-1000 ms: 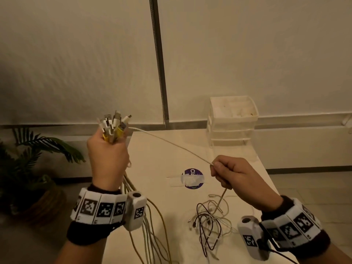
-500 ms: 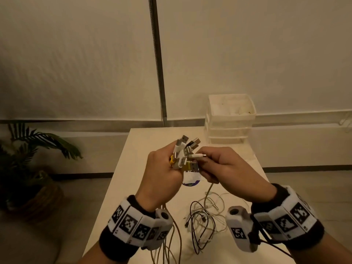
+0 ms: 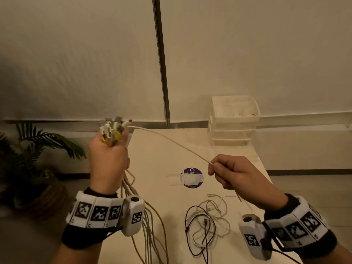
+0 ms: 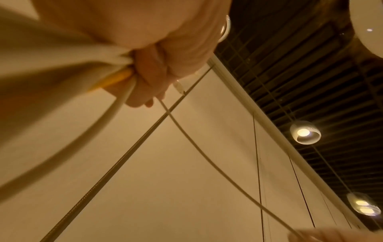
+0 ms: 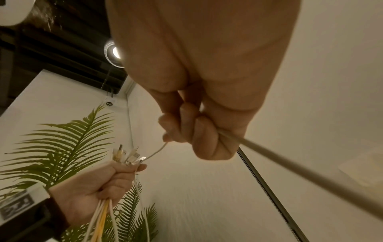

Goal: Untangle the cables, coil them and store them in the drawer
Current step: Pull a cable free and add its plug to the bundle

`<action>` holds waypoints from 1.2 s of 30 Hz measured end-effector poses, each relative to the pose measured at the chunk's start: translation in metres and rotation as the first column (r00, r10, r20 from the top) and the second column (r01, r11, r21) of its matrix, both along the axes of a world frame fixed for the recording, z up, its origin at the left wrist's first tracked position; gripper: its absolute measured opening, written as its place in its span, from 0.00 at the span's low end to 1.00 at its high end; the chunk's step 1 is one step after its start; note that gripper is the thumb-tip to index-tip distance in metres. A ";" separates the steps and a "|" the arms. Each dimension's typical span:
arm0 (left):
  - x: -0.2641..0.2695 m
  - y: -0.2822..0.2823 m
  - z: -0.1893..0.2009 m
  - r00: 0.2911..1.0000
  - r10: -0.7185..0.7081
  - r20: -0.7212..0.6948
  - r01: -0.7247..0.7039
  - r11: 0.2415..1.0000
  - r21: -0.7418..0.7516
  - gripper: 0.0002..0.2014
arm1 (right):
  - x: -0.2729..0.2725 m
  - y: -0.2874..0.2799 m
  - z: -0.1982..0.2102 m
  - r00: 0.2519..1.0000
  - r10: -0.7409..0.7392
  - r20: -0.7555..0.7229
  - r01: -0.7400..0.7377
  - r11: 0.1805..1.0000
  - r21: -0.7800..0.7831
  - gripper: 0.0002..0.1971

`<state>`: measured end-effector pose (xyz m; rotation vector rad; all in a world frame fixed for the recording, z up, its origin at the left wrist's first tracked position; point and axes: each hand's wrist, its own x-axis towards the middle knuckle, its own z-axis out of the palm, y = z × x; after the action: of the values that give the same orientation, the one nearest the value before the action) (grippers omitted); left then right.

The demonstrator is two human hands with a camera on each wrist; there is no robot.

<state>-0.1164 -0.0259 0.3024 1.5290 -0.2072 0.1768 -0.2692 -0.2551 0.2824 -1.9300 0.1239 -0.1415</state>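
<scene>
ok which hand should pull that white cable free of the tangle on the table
Probably the right hand: it already pinches the white cable above the tangle, while the left hand is full gripping the bundle of plugs.

The left hand [image 3: 108,161] is raised upright, back toward the person, fist curled round a bundle of white and yellow cables [image 3: 112,130]. The right hand [image 3: 240,178] sits lower and well apart, fingers curled, thumb and forefinger pinching one thin white cable [image 3: 171,140] stretched between both hands.
</scene>
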 end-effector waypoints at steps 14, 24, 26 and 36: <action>-0.062 -0.064 -0.022 0.819 -0.497 0.288 0.336 0.821 0.461 0.07 | 0.016 0.013 0.018 0.996 0.094 0.005 -0.094 0.995 -0.032 0.11; -0.015 -0.029 -0.015 0.961 -0.187 0.204 0.111 0.935 0.337 0.16 | -0.013 0.005 0.007 0.999 0.038 -0.008 -0.038 0.998 0.048 0.14; -0.001 -0.019 -0.022 0.982 -0.131 0.133 0.098 0.968 0.231 0.12 | -0.018 0.002 0.006 0.999 0.039 -0.034 -0.038 0.999 0.013 0.15; -0.060 -0.057 -0.014 0.739 -0.579 0.344 0.372 0.776 0.509 0.23 | 0.004 0.015 0.022 1.000 0.023 -0.006 -0.023 1.000 -0.009 0.14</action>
<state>-0.1761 -0.0830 0.2884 1.7672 -1.1106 0.0924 -0.2650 -0.2406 0.3045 -1.9404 0.1047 -0.1216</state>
